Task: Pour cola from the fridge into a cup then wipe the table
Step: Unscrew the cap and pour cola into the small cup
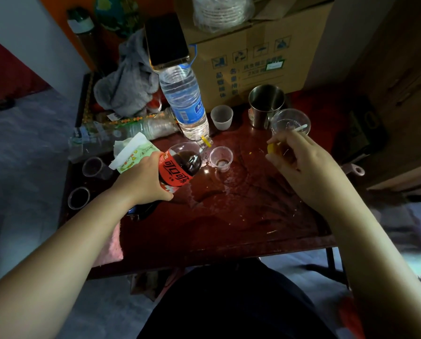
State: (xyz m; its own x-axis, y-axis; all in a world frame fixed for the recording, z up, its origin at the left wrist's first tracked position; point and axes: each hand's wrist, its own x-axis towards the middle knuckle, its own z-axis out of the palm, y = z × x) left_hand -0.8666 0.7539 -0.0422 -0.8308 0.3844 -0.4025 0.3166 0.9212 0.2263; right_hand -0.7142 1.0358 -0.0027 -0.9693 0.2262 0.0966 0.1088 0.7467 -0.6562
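Table (229,231): dark red-brown, glossy, with a wet puddle and scattered crumbs ahead of both hands; one thin dark leg shows at the near right corner.
Room: dim; grey floor to the left, a wooden cabinet to the right, a cardboard box (253,62) at the far edge of the table.
Left hand (143,177): fingers wrapped and clamped on the cola bottle, around its red label.
Cola bottle (180,167): tilted low, long axis running from the left palm up and to the right; the neck points at the small clear cup, and dark cola sits in the shoulder beyond the fingers.
Small clear cup (221,159): upright on the table just past the bottle's mouth, between the two hands, with a thin brown layer at its bottom.
Right hand (300,162): raised over the table, fingers curled together on a small yellow item (271,148), probably the cap; a thin white stick (300,129) pokes out beyond the fingertips.
Water bottle (183,101): clear, blue label, just beyond the left fingers, a dark phone (166,41) lying on top.
Beyond the right fingers: a steel mug (265,104), a wide clear cup (290,123) and a frosted cup (221,117).
Left of the left fingers: a tissue pack (131,155) and two dark-rimmed cups (92,167).
Far left corner: a grey cloth (126,84), bunched.
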